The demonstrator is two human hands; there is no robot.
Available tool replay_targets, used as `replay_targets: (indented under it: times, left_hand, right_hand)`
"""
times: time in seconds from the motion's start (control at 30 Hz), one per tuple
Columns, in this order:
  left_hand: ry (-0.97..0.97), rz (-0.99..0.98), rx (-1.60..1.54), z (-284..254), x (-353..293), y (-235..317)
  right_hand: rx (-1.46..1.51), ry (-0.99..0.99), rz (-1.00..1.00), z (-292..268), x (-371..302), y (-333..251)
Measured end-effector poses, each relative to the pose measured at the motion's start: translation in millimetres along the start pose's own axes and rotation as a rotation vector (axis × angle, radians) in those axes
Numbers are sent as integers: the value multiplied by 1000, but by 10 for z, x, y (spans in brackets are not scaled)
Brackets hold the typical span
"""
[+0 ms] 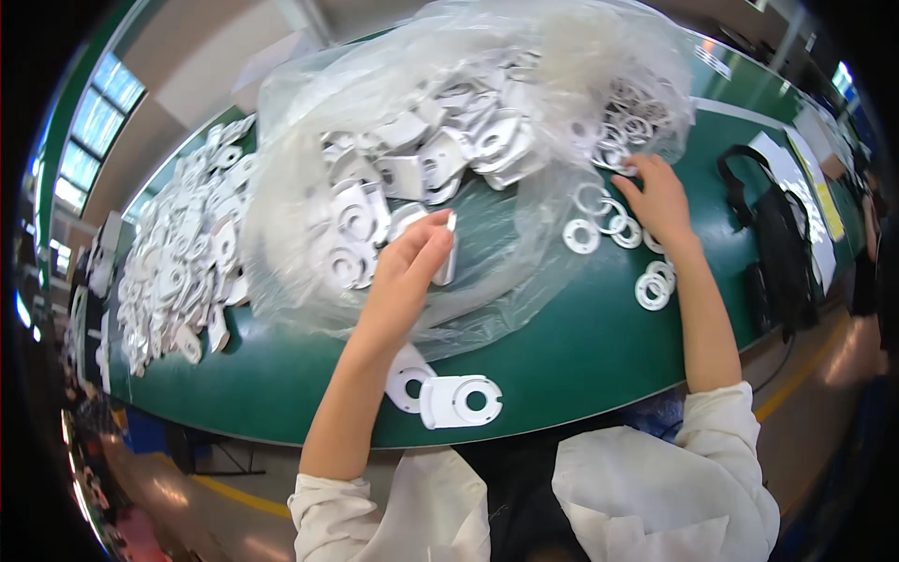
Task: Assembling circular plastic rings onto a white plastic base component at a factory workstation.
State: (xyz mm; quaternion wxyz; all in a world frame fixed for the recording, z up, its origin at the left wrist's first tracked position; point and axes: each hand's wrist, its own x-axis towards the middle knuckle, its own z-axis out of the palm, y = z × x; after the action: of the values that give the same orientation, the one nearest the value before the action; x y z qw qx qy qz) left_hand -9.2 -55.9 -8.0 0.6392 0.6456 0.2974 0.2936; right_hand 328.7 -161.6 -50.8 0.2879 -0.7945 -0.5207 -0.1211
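My left hand (408, 267) is closed, pinching a white plastic part (447, 266) seen edge-on, at the near side of a clear plastic bag (506, 298). My right hand (661, 199) reaches to the bag's right side, its thumb and forefinger apart. Its fingertips are at the edge of a heap of white rings (613, 150); whether they touch one is unclear. Several loose rings (581, 236) lie left of that hand, and a few more (653, 291) lie below it. Closer to me, a flat white plate with a round hole (440, 404) overlaps another white plate (405, 370).
Many white plates (421, 145) fill the bag. Another large pile of white parts (178, 262) covers the table's left end. At the right are a black bag with a strap (785, 248) and papers (813, 225). The green table (581, 361) curves along its front edge.
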Motion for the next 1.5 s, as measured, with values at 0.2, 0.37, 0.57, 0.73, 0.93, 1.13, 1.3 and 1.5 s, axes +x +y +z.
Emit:
replay_targets:
  times: [0.2,0.37,0.57,0.73,0.93,1.13,1.3,1.5]
  left_hand:
    - [-12,-85,-781,42,17,59]
    - [-130,-168,-949,84,-37,52]
    - [-200,-287,-748,182,-82,74]
    - [-267,-317,-651,228,-114,82]
    - [-254,-332,-501,404,-165,56]
    - [-198,-362,-374,398,-160,-51]
    - [-158,-369,-329,366,-169,-6]
    - [-143,-434,-440,351,-146,43]
  right_hand:
    - [-71,-87,-1,-291,-48,56]
    - [-164,76,109,-436,-22,-298]
    - [672,-234,147,-461,16,-471]
    - [1164,-628,228,-421,-75,-800]
    - [1242,-557,209,-253,-332,-1222]
    - [1260,-602,212,-232,-412,-1320]
    - [1276,-345,266,-232,-276,-1159]
    - [1128,-278,114,-305,-295,-1133]
